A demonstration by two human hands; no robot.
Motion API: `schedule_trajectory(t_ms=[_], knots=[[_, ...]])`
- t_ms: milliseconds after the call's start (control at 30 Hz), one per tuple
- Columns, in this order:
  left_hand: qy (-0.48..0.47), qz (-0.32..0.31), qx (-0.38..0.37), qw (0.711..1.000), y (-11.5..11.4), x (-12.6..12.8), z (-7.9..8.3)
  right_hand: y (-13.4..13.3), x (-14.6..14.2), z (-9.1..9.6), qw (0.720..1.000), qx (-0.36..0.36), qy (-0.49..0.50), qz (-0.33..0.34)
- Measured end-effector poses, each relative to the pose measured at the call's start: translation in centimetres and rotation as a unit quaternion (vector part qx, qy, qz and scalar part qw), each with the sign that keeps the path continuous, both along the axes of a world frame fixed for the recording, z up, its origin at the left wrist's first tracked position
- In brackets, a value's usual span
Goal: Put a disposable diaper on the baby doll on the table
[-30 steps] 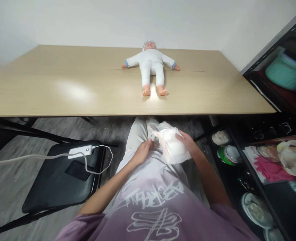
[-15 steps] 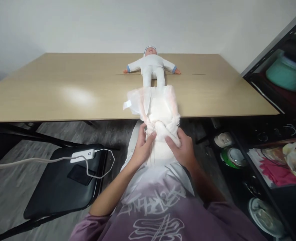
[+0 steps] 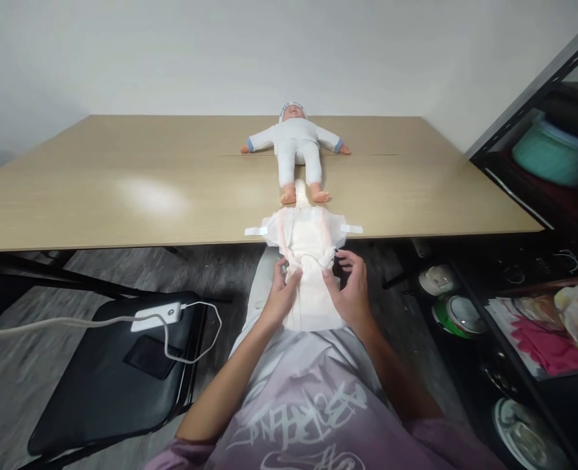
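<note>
A white diaper (image 3: 307, 251) lies unfolded, its far half with two side tabs resting on the front edge of the wooden table (image 3: 122, 189) and its near half hanging toward my lap. My left hand (image 3: 280, 295) pinches the diaper's left side at its gathered middle. My right hand (image 3: 350, 290) holds the right side, thumb on the diaper and the other fingers curled loosely apart. A baby doll (image 3: 299, 149) in a white suit and cap lies on its back further up the table, arms spread, bare feet pointing at the diaper.
A black chair (image 3: 117, 365) at my left carries a white power adapter (image 3: 156, 315) with its cable and a dark flat object. A black metal shelf rack (image 3: 524, 287) at the right holds bowls, plates, a teal pot and bagged items. Grey floor lies below.
The folded diaper held in my lap a second ago has been opened out. Its far end, lifted over the table edge, has now been laid flat on the table below the doll's feet.
</note>
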State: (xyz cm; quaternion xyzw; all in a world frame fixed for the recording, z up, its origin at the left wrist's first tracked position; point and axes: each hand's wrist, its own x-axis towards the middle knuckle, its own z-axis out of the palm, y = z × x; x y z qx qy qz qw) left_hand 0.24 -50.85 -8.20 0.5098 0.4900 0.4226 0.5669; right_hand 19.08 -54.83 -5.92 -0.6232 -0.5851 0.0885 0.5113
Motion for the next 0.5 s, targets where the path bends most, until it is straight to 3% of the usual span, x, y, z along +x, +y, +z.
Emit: schedule_trajectory(t_ms=[100, 267, 400, 500], knots=[[-0.05, -0.015, -0.055, 0.997, 0.0, 0.3, 0.5, 0.7, 0.1, 1.8, 0.997, 0.035, -0.06, 0.024], [-0.058, -0.015, -0.06, 0.996, 0.2, 0.7, 0.6, 4.9, -0.2, 4.3, 0.974, -0.017, -0.164, 0.156], [-0.052, -0.03, -0.059, 0.996, 0.1, 0.8, 0.6, 10.1, -0.7, 4.1, 0.943, -0.081, -0.244, 0.213], [-0.014, -0.056, -0.03, 0.998, 0.0, 0.0, 1.7, 13.0, -0.9, 3.5, 0.922, -0.126, -0.285, 0.231]])
